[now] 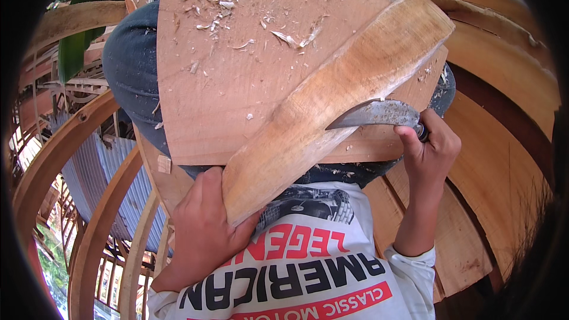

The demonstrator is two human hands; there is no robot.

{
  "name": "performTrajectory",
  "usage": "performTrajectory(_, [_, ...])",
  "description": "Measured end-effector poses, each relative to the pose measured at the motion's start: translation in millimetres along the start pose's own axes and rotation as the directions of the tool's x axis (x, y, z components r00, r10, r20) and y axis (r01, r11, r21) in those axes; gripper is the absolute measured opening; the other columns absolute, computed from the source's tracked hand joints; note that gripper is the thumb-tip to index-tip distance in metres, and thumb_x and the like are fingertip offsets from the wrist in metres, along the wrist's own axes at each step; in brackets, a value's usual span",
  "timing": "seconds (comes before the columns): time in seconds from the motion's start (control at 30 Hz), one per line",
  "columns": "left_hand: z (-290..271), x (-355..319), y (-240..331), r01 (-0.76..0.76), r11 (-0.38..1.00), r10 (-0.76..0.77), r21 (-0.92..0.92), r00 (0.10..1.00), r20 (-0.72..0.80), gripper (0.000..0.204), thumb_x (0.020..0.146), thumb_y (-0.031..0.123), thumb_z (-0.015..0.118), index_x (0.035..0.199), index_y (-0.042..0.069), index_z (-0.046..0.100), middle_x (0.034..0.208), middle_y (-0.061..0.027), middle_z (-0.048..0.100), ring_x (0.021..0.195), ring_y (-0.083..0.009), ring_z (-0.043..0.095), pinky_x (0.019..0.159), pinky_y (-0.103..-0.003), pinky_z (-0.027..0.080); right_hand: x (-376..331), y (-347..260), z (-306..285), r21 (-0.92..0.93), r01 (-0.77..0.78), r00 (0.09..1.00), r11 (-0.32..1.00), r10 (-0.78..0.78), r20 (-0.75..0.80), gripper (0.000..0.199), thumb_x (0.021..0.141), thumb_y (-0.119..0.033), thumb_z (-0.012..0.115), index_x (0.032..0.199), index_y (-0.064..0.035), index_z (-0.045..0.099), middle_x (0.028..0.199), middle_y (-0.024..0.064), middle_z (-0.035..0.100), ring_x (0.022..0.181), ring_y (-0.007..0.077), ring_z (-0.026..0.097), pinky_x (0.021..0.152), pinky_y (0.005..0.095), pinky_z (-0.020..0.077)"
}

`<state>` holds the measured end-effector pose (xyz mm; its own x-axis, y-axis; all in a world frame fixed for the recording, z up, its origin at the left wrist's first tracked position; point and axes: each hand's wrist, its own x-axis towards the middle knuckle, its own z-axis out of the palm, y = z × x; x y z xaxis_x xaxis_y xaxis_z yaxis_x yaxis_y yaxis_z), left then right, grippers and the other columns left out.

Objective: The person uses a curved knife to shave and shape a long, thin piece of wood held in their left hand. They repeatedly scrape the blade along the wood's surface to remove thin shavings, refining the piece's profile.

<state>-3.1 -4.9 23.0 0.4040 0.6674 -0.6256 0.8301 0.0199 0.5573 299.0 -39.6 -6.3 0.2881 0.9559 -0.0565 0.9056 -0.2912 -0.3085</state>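
A long, roughly shaped piece of pale wood (338,98) lies slantwise, its near end by my torso and its broad squared end at the far right. My left hand (210,222) is wrapped round the near end. In my right hand (434,145) is a curved knife (379,114), gripped by its handle, which the fingers mostly cover. Its grey, stained blade reaches left, with the tip against the lower right edge of the wood. Beneath the wood, a flat wooden board (219,101) rests across my legs.
Curled wood shavings (219,0) lie on the far part of the board. Curved wooden slats (95,213) and corrugated metal sheet (112,172) are at the left. Wide planks (498,184) stretch along the right. My knee (133,71) in dark trousers shows beside the board.
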Motion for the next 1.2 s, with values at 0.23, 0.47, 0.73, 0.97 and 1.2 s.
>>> performTrajectory(0.23, [5,-3,-4,-0.010,1.000,0.010,-0.009,1.000,-0.006,0.052,0.072,0.022,0.074,0.109,-0.002,0.046,0.088,-0.0220,0.056,0.079,-0.0404,0.060,0.064,-0.042,0.048,12,20,6,0.100,-0.221,0.953,0.970,0.237,-0.191,0.057,0.083,-0.051,0.064,0.061,-0.0020,0.046,0.050,0.0055,0.033,0.046,0.0141,0.034,0.044,0.0297,0.0300])
performTrajectory(0.47, [15,-14,-13,0.059,0.988,-0.053,-0.141,0.998,0.046,0.048,0.073,0.022,0.074,0.105,-0.001,0.046,0.084,-0.0213,0.056,0.077,-0.0395,0.061,0.064,-0.044,0.048,0,64,-25,0.301,-0.355,0.921,0.885,0.387,-0.051,0.052,0.088,-0.040,0.063,0.064,0.0016,0.044,0.052,-0.0007,0.030,0.050,0.0102,0.028,0.044,0.0281,0.0231])
performTrajectory(0.73, [7,-9,-3,0.074,0.993,-0.065,-0.097,0.994,0.092,0.054,0.072,0.016,0.072,0.113,0.000,0.042,0.093,-0.0252,0.060,0.084,-0.0455,0.061,0.068,-0.044,0.049,-17,-15,0,0.231,-0.058,0.988,0.971,0.024,0.151,0.051,0.071,-0.043,0.076,0.062,-0.0007,0.048,0.053,0.0112,0.039,0.045,0.0241,0.037,0.043,0.0302,0.0337])
performTrajectory(0.97, [10,-10,3,0.104,0.989,-0.093,-0.107,0.990,0.101,0.057,0.072,0.016,0.072,0.117,-0.001,0.042,0.095,-0.0251,0.059,0.087,-0.0444,0.060,0.070,-0.043,0.049,-3,0,3,0.048,0.081,0.996,0.996,-0.082,0.016,0.053,0.072,-0.047,0.075,0.060,-0.0017,0.049,0.051,0.0118,0.039,0.046,0.0229,0.039,0.044,0.0305,0.0347])
performTrajectory(1.2, [16,-13,-13,-0.027,0.998,0.028,-0.063,1.000,0.013,0.046,0.072,0.019,0.074,0.103,-0.001,0.046,0.082,-0.0203,0.056,0.075,-0.0391,0.060,0.063,-0.042,0.048,17,112,-33,0.307,-0.510,0.795,0.803,0.577,-0.186,0.059,0.090,-0.050,0.056,0.059,-0.0032,0.038,0.053,-0.0037,0.030,0.051,0.0096,0.028,0.045,0.0300,0.0214])
